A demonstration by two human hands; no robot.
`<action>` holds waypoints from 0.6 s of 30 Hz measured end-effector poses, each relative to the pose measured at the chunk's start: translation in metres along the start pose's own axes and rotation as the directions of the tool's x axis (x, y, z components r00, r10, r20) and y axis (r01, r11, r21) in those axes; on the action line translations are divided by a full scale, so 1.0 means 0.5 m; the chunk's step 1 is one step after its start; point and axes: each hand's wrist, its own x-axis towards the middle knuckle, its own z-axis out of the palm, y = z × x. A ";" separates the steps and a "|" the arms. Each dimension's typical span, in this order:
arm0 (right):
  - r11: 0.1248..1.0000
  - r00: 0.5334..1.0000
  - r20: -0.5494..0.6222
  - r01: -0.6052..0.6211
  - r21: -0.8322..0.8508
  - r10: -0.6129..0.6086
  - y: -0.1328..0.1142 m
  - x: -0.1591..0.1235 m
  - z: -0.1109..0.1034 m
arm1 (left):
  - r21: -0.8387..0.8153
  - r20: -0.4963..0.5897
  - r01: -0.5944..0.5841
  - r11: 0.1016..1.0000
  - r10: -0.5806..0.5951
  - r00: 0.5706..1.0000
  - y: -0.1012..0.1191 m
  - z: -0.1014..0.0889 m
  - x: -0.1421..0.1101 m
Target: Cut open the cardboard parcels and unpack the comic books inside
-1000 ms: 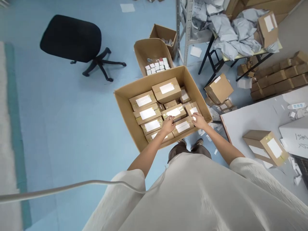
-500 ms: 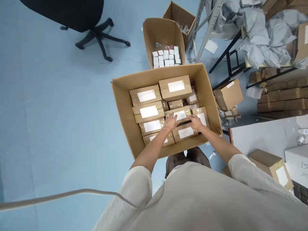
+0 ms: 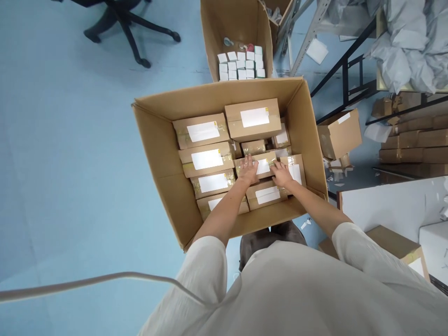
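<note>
A large open carton (image 3: 157,154) stands in front of me, holding several small taped cardboard boxes with white labels. Over the left part of one labelled box (image 3: 263,166) near the middle lies my left hand (image 3: 248,171), its fingers stretched out flat. At that box's right end my right hand (image 3: 281,175) touches it with fingers spread, and neither hand is wrapped round it. Closer to me is another labelled box (image 3: 268,195), partly under my wrists. A taller-sitting box (image 3: 252,120) lies at the far side, and more boxes (image 3: 206,159) form a column on the left.
Beyond the carton stands another open box (image 3: 235,23) with small white boxes in it. A black wheeled chair (image 3: 121,18) is at the upper left. Grey bags (image 3: 409,56) lie on a table at the right, with stacked cartons (image 3: 413,144) below. A pale cable (image 3: 115,275) crosses the lower left.
My view has moved closer, so the carton looks larger. My left hand has flattened with its fingers reaching farther over the box; my right hand remains at the box's right end.
</note>
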 end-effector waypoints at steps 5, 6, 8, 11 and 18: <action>0.999 0.999 0.027 -0.027 -0.028 0.028 -0.011 -0.017 -0.010 | 0.091 -0.029 -0.031 0.995 0.034 0.999 0.017 0.011 -0.001; 0.999 0.999 0.029 -0.033 -0.024 0.033 -0.010 -0.021 -0.010 | 0.114 -0.034 -0.029 0.993 0.033 0.999 0.023 0.013 -0.005; 0.999 0.999 0.026 -0.035 -0.014 0.035 -0.009 -0.030 -0.010 | 0.143 -0.052 -0.023 0.989 0.031 0.998 0.033 0.014 -0.017; 1.000 1.000 0.002 -0.025 -0.003 0.025 -0.008 -0.044 -0.015 | 0.129 -0.098 -0.022 0.991 0.035 0.995 0.044 0.004 -0.036; 1.000 0.990 -0.141 -0.010 0.020 0.012 -0.032 -0.081 -0.062 | 0.114 -0.169 -0.019 0.993 0.038 0.985 0.068 -0.067 -0.085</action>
